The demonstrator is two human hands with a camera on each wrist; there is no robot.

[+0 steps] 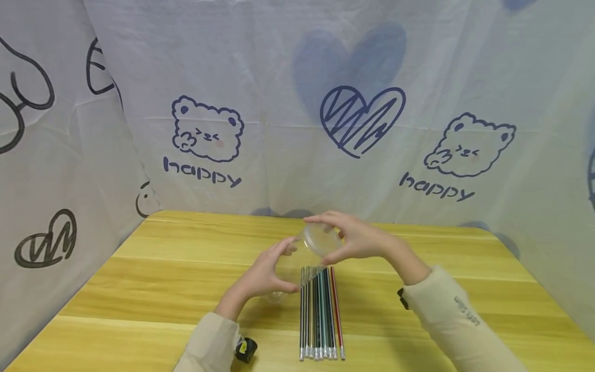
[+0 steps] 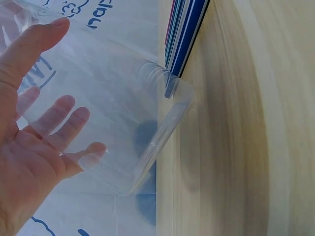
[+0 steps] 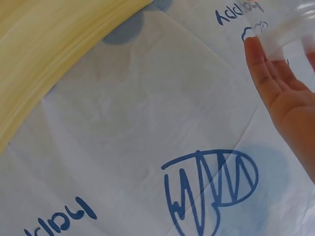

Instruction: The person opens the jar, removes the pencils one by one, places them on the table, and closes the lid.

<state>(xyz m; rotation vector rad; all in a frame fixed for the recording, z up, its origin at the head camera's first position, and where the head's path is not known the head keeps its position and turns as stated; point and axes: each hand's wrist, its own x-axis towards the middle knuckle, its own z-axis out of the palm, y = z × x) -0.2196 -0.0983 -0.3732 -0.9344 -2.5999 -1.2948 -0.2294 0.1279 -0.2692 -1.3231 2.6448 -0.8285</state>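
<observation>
A clear plastic jar (image 1: 294,264) is held tilted above the table, its lidded end up and to the right. My left hand (image 1: 265,271) grips the jar's body, thumb on the near side; the left wrist view shows its fingers (image 2: 61,120) curved against the clear wall. With spread thumb and fingers, my right hand (image 1: 360,238) grips round the clear lid (image 1: 321,238). Whether the lid is loose or fixed, I cannot tell. Below the jar lies a row of several pencils (image 1: 319,315), dark, green and red, silver ends toward me. The jar partly covers their far ends.
The yellow wood-grain table (image 1: 153,279) reaches back to a white cloth (image 1: 279,67) printed with bears and hearts. Cloth also hangs at the left and right sides. A small clear rounded object (image 1: 275,297) shows under the left hand. Both wrists wear dark devices.
</observation>
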